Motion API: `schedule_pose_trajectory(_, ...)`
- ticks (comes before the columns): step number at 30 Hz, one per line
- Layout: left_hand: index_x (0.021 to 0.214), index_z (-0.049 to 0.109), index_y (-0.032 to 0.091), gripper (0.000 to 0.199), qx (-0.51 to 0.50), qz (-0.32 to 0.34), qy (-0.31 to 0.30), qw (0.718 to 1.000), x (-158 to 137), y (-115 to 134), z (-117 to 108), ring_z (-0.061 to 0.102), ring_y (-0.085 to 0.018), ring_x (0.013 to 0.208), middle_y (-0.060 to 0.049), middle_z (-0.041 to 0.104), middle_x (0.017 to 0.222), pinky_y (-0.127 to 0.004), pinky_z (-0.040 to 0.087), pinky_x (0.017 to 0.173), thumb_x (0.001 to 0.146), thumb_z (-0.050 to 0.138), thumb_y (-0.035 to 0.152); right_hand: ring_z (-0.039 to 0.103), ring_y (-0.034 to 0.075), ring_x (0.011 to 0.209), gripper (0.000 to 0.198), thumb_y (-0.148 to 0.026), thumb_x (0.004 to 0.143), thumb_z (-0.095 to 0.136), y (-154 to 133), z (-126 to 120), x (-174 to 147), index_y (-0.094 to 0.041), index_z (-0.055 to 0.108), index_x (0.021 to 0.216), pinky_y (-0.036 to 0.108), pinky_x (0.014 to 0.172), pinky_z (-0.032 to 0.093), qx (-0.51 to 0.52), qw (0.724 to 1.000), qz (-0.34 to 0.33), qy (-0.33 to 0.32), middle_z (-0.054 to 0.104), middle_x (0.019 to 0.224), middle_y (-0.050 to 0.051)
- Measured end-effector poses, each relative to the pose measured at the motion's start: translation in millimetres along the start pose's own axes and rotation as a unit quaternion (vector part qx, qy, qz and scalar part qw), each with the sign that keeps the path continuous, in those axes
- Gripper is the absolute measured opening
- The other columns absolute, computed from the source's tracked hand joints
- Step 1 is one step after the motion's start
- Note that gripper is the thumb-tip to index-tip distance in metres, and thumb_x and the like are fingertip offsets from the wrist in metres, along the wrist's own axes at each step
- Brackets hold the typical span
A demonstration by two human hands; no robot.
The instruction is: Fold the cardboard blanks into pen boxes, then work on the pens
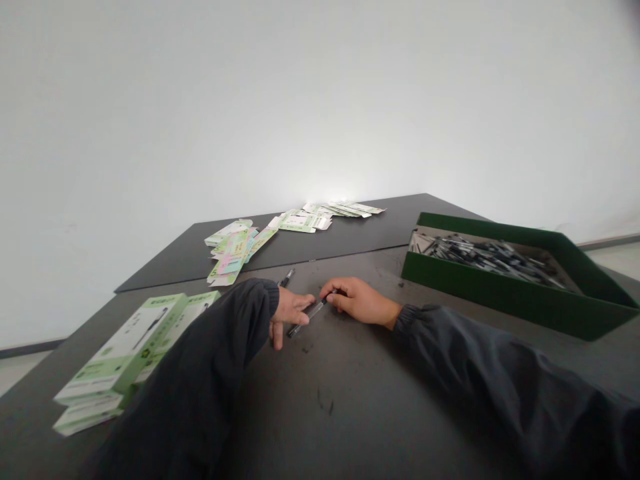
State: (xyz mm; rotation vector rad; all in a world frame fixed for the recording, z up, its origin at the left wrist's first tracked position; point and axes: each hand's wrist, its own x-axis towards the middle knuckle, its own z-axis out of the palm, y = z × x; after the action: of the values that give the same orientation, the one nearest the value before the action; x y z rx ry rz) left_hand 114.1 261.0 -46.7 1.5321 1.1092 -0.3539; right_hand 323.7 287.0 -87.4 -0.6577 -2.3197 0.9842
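Near the middle of the dark table, my right hand point(356, 299) pinches the upper end of a clear-barrelled pen point(316, 310) with a black tip section. The pen slants down to the left, toward my left hand point(291, 312). My left hand is open, its fingers spread around the pen's lower part without closing on it; whether they touch it I cannot tell. Just behind the left wrist, a second pen point(287, 277) lies on the table, partly hidden by the sleeve.
A green box point(500, 308) full of loose pens stands at the right. White-and-green cartons point(125, 340) are stacked at the left, partly behind my sleeve. Flattened cartons point(300, 220) and colourful sheets point(235, 253) lie at the back of the table point(350, 393), before a white wall.
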Motion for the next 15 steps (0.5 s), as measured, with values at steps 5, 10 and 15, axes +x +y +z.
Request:
schedule_pose_trajectory(5,0.129,-0.017,0.024,0.073,0.02,-0.016,-0.008,1.0,-0.4,1.8,-0.4,0.063,-0.017,0.063,-0.021,0.01,0.135,-0.032,0.048,0.061,0.082,0.037,0.038,0.046,0.007,0.054,0.02,-0.019,0.078,0.041,0.6,0.1,-0.4,-0.016,0.055,0.092,0.018,0.053,0.034,-0.001,1.0,0.002,-0.002,0.054,0.066,-0.001)
schedule_pose_trajectory(10,0.127,-0.022,0.025,0.073,0.042,-0.039,-0.008,0.998,-0.3,3.6,-1.0,0.062,-0.02,0.07,-0.02,0.008,0.135,-0.032,0.048,0.061,0.083,0.035,0.038,0.046,0.007,0.055,0.019,-0.018,0.078,0.042,0.0,0.0,-0.9,-0.015,0.055,0.091,0.018,0.054,0.034,-0.001,1.0,-0.002,0.005,0.054,0.066,-0.001)
schedule_pose_trajectory(15,0.126,-0.026,0.023,0.073,0.057,-0.041,-0.01,0.997,-0.8,5.2,-0.9,0.062,-0.021,0.072,-0.022,0.011,0.134,-0.032,0.048,0.061,0.084,0.033,0.037,0.046,0.006,0.055,0.02,-0.018,0.078,0.041,0.8,-0.1,-0.7,-0.015,0.055,0.092,0.017,0.053,0.034,0.003,1.0,0.001,-0.002,0.054,0.068,-0.001)
